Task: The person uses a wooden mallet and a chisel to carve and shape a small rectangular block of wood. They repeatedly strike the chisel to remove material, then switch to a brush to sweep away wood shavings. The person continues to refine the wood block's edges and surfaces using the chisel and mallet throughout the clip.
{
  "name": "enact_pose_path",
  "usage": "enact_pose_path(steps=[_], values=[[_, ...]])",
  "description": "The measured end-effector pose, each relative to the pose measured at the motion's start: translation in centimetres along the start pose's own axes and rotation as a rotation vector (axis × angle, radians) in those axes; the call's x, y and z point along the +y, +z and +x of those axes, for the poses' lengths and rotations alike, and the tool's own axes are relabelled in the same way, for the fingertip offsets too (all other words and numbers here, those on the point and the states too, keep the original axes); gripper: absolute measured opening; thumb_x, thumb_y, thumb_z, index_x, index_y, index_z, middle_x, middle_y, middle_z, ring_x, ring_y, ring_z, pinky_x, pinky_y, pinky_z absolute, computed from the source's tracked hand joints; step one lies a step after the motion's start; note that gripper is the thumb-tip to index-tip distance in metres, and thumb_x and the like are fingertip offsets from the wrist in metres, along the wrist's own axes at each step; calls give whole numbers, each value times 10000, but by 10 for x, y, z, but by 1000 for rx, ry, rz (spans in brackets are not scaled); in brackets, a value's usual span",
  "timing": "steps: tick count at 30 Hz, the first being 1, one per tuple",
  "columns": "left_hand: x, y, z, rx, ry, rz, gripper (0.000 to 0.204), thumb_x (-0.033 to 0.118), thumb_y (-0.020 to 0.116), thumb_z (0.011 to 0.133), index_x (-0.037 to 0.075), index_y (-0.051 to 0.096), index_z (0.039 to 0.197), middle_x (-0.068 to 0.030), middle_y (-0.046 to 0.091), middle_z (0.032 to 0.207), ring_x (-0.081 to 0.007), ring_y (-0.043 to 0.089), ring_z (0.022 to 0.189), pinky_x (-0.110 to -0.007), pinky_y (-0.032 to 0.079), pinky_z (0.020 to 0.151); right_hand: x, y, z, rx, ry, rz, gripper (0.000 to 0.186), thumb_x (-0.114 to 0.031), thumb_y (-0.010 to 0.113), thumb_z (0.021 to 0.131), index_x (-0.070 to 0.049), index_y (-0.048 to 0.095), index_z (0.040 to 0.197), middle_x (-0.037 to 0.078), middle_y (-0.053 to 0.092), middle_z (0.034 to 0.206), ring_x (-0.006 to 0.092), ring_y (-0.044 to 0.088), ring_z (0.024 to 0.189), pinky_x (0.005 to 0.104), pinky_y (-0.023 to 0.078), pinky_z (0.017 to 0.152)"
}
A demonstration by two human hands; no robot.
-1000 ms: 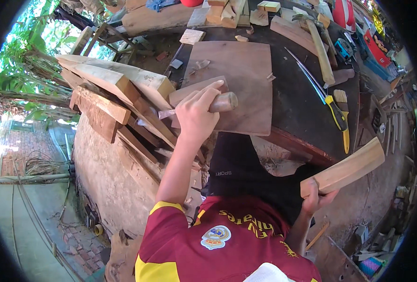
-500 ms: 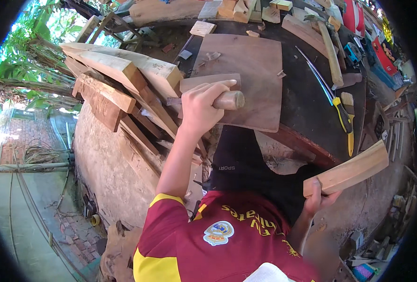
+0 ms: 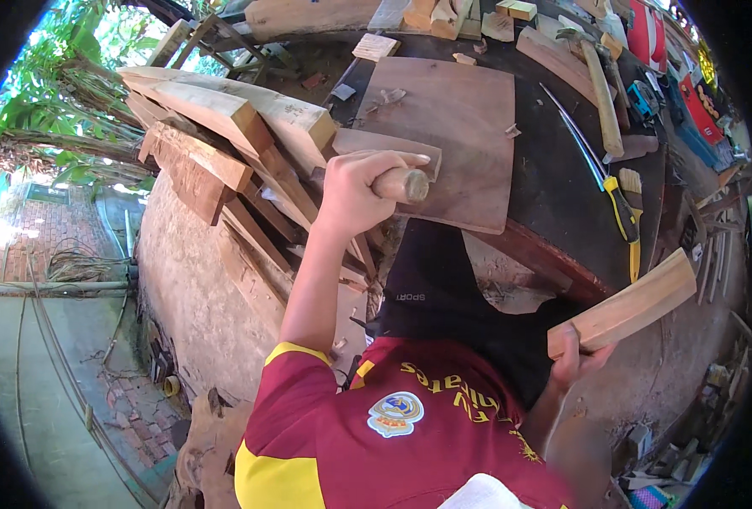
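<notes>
Left hand (image 3: 357,188) at twelve o'clock clasps a handle (image 3: 403,185), right hand (image 3: 575,363) at four a block (image 3: 626,305), seemingly shaped, remainder unclear

Carpentry workshop: hammer (image 3: 601,100), timber (image 3: 200,103)

The wooden block (image 3: 622,304) is tan, the board (image 3: 456,127) brown, the shirt (image 3: 350,450) maroon and yellow.

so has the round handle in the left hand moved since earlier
Yes: against the flat board, the round handle sits farther left and closer to the board's near edge.
</notes>
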State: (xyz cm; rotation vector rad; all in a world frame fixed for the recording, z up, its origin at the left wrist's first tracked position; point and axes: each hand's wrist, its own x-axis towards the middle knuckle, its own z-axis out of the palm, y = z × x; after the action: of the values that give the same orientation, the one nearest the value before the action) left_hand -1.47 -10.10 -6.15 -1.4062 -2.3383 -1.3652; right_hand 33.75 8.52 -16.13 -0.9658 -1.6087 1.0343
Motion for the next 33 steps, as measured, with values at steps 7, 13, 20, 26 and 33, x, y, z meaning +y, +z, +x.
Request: enact_pose_path(steps=[7,13,20,26,33], values=[[8,-5,1,-41,-54,18,158,-94,616,625,-29,630,769,-111,735,1000,-210,711,825,-276,529,743,-8,-1,-3,-23,72,41,762,-54,725,689,51,370,1355,205,502,1237,287,533,1096,428,462,924],[67,2,10,44,308,59,207,61,704,567,103,630,756,-65,723,922,-235,678,694,-335,521,582,-8,-5,1,-11,64,45,805,-33,708,674,60,343,1386,189,500,1218,273,522,1083,423,457,928],[108,30,63,-37,398,4,218,182,703,520,141,656,729,-60,633,643,-286,640,601,-392,497,537,-16,-3,11,-18,99,126,747,-42,694,661,26,401,1345,169,516,1195,265,543,1050,398,472,907],[94,41,74,135,270,-80,191,184,690,532,123,672,712,-93,607,586,-319,627,582,-403,499,549,-22,-9,23,-33,12,124,664,-78,675,696,15,439,1310,158,546,1164,251,577,1003,353,499,855],[94,36,78,274,172,-133,200,183,691,532,103,653,711,-108,608,603,-328,625,589,-408,497,548,-42,-15,66,-13,-8,190,786,21,683,706,23,345,1416,223,510,1303,321,535,1160,427,475,964]])
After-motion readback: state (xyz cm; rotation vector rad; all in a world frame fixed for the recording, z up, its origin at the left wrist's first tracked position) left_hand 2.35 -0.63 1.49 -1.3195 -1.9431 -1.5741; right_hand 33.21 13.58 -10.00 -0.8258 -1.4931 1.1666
